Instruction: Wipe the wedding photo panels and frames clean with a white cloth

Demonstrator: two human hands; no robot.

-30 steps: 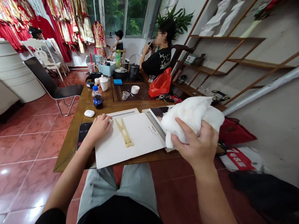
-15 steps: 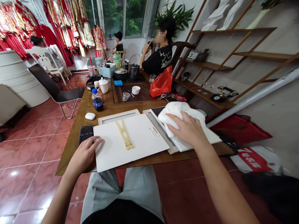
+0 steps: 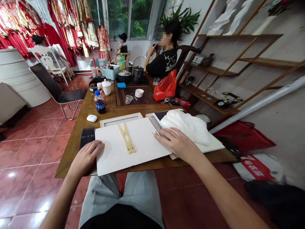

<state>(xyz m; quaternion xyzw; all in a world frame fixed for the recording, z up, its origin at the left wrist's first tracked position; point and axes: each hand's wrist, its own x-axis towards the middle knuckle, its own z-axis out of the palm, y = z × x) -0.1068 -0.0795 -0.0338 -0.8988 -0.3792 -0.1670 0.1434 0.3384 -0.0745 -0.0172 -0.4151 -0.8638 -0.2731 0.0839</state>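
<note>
A white board lies on the wooden table in front of me, with a pale yellow flat tool on top of it. My left hand rests at the board's left edge, fingers stretched, beside a phone showing a timer. My right hand lies flat with fingers spread at the board's right edge. Just beyond it a white cloth sits loose on a second white board and a picture frame.
Further along the table stand a cola bottle, a white earbud case, a teapot, cups, a kettle and a red bag. A person in black sits at the far end. A black chair stands left; wooden shelves stand right.
My right hand set the white cloth down on the right-hand board, let go, and moved left to the front board's edge. My left hand slid back to the board's left edge.
</note>
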